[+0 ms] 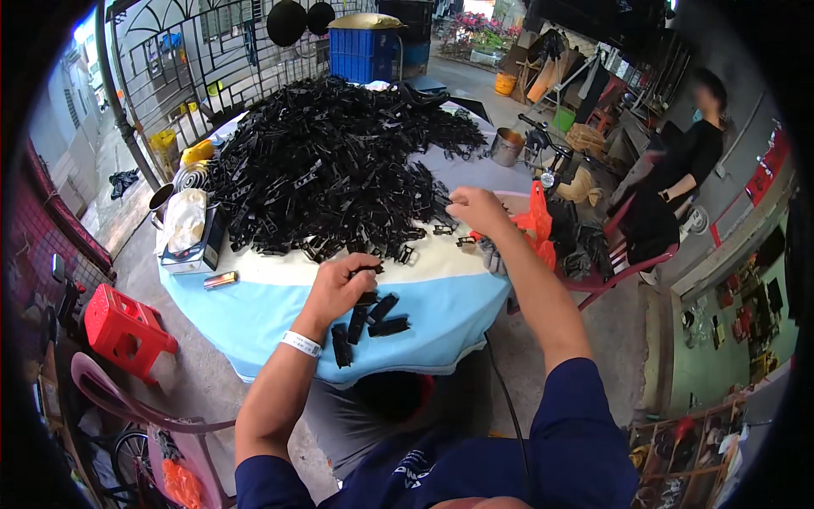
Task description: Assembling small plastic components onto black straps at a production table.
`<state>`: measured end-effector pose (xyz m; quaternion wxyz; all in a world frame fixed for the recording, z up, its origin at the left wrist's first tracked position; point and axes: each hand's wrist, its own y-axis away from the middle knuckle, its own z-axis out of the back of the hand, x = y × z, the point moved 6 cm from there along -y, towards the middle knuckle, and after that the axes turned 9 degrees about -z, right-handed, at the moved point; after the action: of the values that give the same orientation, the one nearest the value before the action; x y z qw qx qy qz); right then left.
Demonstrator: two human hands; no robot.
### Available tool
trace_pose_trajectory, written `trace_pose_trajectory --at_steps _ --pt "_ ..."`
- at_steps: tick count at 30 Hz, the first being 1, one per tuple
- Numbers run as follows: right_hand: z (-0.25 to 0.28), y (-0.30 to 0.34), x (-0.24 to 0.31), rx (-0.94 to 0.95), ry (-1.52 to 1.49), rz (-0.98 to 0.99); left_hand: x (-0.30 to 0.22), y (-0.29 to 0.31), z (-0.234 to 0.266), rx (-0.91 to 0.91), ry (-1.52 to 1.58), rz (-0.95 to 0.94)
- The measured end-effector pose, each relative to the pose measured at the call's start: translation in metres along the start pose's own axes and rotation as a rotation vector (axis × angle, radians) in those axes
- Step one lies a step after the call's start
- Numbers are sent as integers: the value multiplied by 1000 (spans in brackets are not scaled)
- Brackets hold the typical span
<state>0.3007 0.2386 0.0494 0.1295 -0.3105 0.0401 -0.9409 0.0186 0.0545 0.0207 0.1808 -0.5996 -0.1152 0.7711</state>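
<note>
A large heap of black plastic parts (314, 161) covers much of the cloth-covered table (254, 314). At the heap's near edge, my left hand (339, 288) is closed on a black plastic part (370, 270), most of it hidden by the fingers. Just below that hand, several long black pieces (388, 327) lie loose on the blue part of the cloth. My right hand (476, 210) is raised at the heap's right side with its fingers pinched together; whatever they may hold is too small to make out. A few single parts (443, 229) lie under it.
A box with a white cloth bundle (185, 222) stands at the table's left, near a battery-like cylinder (220, 280). At the right are a metal can (507, 146), an orange bag (539, 222) and a seated person (691, 161). A red stool (127, 331) stands at the left.
</note>
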Motion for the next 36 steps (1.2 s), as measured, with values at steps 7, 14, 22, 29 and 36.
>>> trace_pose_trajectory --at_steps 7,14,22,29,36 --pt "-11 -37 -29 -173 -263 -138 -11 -15 -5 120 -45 23" --pt "22 -59 -88 -139 -1046 -385 -10 -38 32 -257 301 62" --pt "93 -101 -141 -388 -463 -234 22 -27 55 -443 321 -34" --pt "59 -87 -87 -286 -107 -32 22 -20 67 -498 294 10" --pt "-15 -68 -30 23 386 160 25 -22 61 -439 277 50"
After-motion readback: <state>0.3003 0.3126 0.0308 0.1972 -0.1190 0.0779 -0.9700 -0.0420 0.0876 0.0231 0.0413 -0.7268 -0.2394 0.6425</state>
